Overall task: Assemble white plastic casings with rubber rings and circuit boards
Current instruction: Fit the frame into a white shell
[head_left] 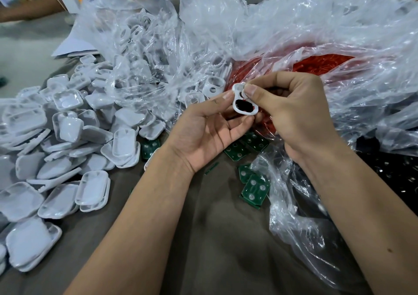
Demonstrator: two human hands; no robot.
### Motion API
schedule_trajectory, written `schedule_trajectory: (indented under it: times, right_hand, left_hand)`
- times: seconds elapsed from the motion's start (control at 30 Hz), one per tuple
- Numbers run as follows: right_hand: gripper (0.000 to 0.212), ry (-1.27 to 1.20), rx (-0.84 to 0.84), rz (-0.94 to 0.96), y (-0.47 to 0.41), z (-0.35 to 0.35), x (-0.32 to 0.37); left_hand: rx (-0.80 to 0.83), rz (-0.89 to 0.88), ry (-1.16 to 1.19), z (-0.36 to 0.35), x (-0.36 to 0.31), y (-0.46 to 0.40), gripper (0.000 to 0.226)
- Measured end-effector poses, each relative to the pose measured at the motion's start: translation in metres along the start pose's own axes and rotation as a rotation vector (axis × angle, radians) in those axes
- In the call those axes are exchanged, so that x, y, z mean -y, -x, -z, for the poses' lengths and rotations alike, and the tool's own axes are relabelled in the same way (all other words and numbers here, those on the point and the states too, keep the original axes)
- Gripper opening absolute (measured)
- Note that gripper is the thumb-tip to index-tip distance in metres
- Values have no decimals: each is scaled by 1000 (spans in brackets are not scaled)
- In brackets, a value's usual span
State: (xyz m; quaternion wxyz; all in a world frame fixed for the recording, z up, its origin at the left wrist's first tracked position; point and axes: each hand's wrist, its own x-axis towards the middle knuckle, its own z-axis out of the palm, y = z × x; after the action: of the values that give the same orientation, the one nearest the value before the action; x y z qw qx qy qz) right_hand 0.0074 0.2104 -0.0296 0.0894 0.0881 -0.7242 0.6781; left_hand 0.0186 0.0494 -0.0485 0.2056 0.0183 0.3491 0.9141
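Casing: a small white plastic casing (243,101), glossy, rounded, with two cut-outs showing dark, held up between both hands above the counter (214,238).
Left hand (211,134): fingers curled around the casing from below, thumb tip on its left edge.
Right hand (291,111): thumb and curled fingers pinch its top right.
Circuit boards (255,187): flat green rectangles with pale round pads, scattered below the hands.
Rubber rings (321,65): red tangle inside a crinkled clear plastic bag (294,23).
Casing heap (67,136): smooth white shells piled on the left of the grey-brown counter.
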Motion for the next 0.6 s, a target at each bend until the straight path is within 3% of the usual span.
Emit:
schedule_trajectory:
  times: [0.6]
  right_hand:
    - [3,14,21,-35,1,-1,0]
  left_hand:
    - [-1,-3,-19,2,0,0,28]
